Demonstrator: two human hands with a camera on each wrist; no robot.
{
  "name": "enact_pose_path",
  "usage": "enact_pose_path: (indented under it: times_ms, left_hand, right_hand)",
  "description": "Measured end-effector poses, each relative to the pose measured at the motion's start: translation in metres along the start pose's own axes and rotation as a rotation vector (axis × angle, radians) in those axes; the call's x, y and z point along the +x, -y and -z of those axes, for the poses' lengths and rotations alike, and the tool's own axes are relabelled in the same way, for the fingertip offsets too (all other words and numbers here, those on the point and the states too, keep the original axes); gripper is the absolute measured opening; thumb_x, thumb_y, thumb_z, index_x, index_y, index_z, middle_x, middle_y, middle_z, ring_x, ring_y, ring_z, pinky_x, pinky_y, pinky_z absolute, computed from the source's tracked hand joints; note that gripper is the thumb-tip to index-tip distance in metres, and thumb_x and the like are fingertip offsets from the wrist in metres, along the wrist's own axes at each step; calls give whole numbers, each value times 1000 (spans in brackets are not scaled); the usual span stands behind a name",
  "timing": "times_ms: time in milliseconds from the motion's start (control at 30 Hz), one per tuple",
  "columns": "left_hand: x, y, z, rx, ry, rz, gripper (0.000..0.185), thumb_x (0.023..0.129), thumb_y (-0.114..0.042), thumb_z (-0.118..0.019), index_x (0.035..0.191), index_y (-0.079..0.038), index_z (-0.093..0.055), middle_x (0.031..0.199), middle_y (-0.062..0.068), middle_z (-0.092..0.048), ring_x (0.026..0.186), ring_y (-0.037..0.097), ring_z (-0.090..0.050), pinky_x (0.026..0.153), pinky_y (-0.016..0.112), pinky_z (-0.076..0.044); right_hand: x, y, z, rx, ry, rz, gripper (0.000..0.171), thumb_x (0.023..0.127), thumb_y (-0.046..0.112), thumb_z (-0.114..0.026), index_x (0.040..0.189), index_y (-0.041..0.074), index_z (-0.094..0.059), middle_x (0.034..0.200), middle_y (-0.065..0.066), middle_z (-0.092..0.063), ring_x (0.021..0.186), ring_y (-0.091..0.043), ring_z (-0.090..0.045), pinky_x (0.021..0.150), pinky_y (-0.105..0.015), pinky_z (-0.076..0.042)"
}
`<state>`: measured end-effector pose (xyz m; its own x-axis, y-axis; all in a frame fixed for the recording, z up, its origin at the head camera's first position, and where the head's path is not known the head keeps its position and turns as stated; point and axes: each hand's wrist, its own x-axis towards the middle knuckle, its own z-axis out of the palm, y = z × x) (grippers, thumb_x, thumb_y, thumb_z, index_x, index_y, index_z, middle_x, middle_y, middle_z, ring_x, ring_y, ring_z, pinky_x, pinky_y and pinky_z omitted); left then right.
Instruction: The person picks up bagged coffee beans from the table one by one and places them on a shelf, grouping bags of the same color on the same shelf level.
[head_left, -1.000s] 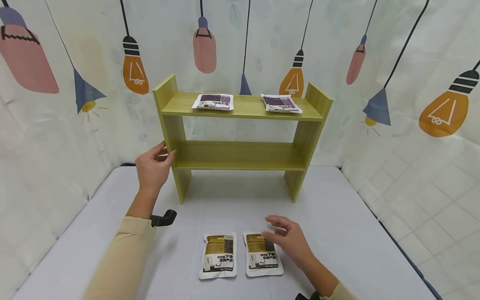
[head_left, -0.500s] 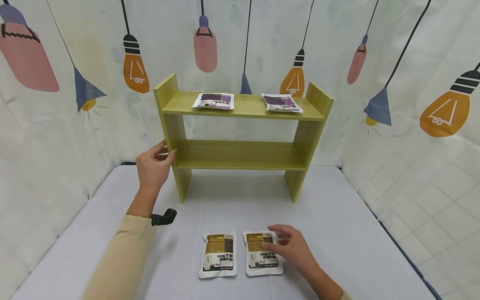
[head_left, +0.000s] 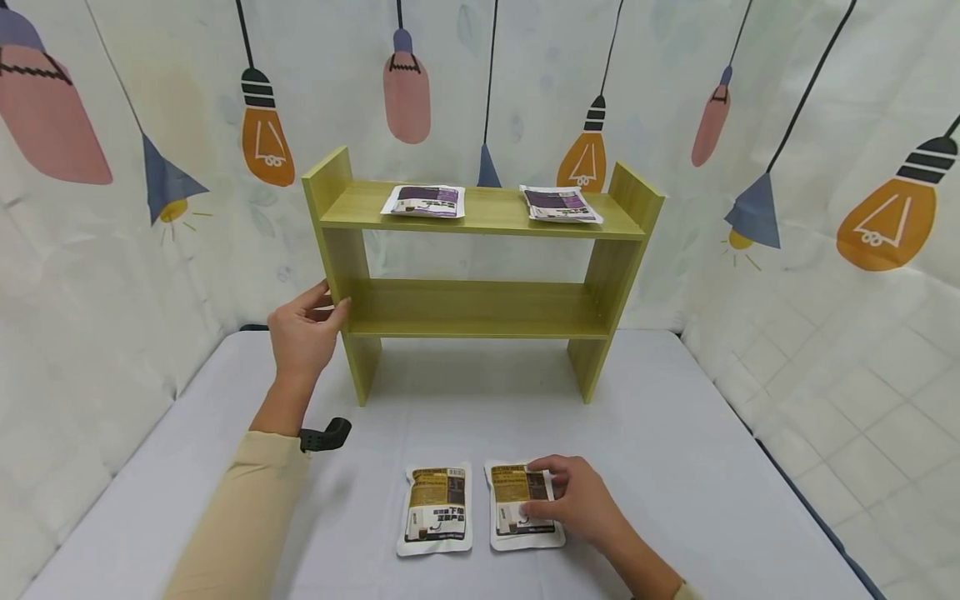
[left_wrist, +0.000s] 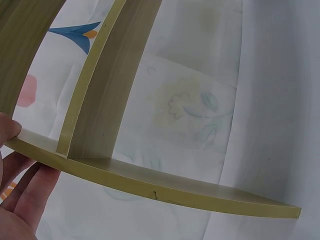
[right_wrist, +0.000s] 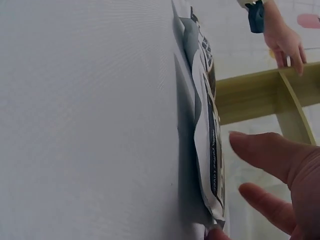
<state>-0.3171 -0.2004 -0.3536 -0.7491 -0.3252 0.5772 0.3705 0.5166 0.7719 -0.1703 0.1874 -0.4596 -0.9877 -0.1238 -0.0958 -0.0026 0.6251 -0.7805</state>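
Two brown-and-white pouches lie side by side on the grey table (head_left: pixel 675 433). My right hand (head_left: pixel 570 500) rests on the right pouch (head_left: pixel 513 500), fingers curled over its top corner and thumb on its face. In the right wrist view the thumb touches the edge of that pouch (right_wrist: pixel 205 140) and the fingers arch over it. The left pouch (head_left: pixel 437 508) lies untouched. My left hand (head_left: pixel 303 329) grips the left side panel of the green wooden shelf (head_left: pixel 480 308), thumb in front and fingers behind; the left wrist view shows the shelf (left_wrist: pixel 150 182) edge.
Two purple pouches (head_left: pixel 424 201) (head_left: pixel 560 204) lie flat on the shelf's top board. The lower board holds nothing. A patterned curtain closes in the table at the back and both sides.
My right hand has come down and towards me onto the right pouch, and its fingers have curled round it. The left hand stays on the shelf panel.
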Motion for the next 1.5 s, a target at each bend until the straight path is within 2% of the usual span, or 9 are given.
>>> enact_pose_path:
  times_ms: [133, 267, 400, 700, 1000, 1133, 1267, 1333, 1500]
  left_hand:
    - [0, 0, 0, -2, 1, 4, 44, 95, -29, -74, 137, -23, -66, 119, 11, -77, 77, -6, -64, 71, 6, -53]
    - [0, 0, -1, 2, 5, 0, 44, 95, -30, -73, 137, -24, -66, 119, 10, -77, 81, 4, -71, 72, 7, -53]
    - [0, 0, 0, 2, 3, 0, 44, 94, -31, -74, 137, -24, -66, 120, 10, -77, 85, 13, -74, 73, 8, -54]
    - [0, 2, 1, -8, -3, -3, 44, 94, -30, -74, 137, -22, -67, 120, 11, -76, 77, -6, -65, 72, 5, -52]
    - [0, 1, 1, -1, 1, -2, 43, 94, -30, -74, 136, -24, -67, 119, 10, -77, 78, -2, -68, 72, 6, -53]
    - [1, 1, 1, 2, 2, -4, 43, 94, -30, -74, 137, -24, -67, 121, 9, -76, 79, -4, -67, 73, 7, -53]
    - [0, 0, 2, -1, 0, -2, 43, 94, -29, -74, 136, -22, -67, 121, 9, -76, 77, -8, -64, 72, 6, -53]
    - [0, 0, 2, -2, 2, 0, 43, 94, -29, -74, 136, -23, -67, 121, 9, -76, 79, -2, -68, 72, 6, -53]
    - [0, -1, 1, -13, 2, 1, 43, 94, -27, -75, 136, -21, -68, 120, 11, -76, 78, -3, -68, 72, 6, -53]
  right_hand:
    - [2, 2, 0, -54, 14, 9, 50, 68, 26, -95, 114, 22, -76, 118, -11, -64, 95, -22, -61, 79, -39, -53]
    - [4, 2, -1, -66, 22, 4, 49, 67, 24, -96, 113, 22, -77, 114, -11, -62, 89, -21, -58, 72, -32, -47]
    - [5, 3, -2, -72, 26, 13, 49, 67, 23, -96, 111, 22, -76, 112, -9, -63, 87, -20, -58, 69, -31, -46]
    - [5, 6, -4, -85, 23, 19, 49, 67, 23, -96, 111, 23, -75, 114, -4, -70, 88, -18, -61, 73, -33, -49]
    - [5, 4, -4, -47, 26, 47, 48, 68, 21, -95, 112, 24, -76, 109, -4, -70, 87, -18, -61, 72, -33, -49]
    - [6, 3, -4, -30, 28, 51, 46, 68, 20, -95, 110, 24, -77, 107, -3, -71, 87, -18, -61, 72, -32, -48]
    - [8, 0, -6, -16, 33, 42, 46, 68, 22, -95, 110, 24, -78, 106, -2, -71, 88, -18, -60, 72, -32, -47]
    - [8, -2, -6, -1, 42, 32, 46, 68, 22, -95, 111, 24, -78, 106, -2, -71, 89, -18, -61, 72, -31, -47]
    - [10, -7, -5, 35, 58, 14, 46, 69, 22, -94, 112, 24, -78, 107, -2, -72, 91, -18, -61, 74, -31, -48]
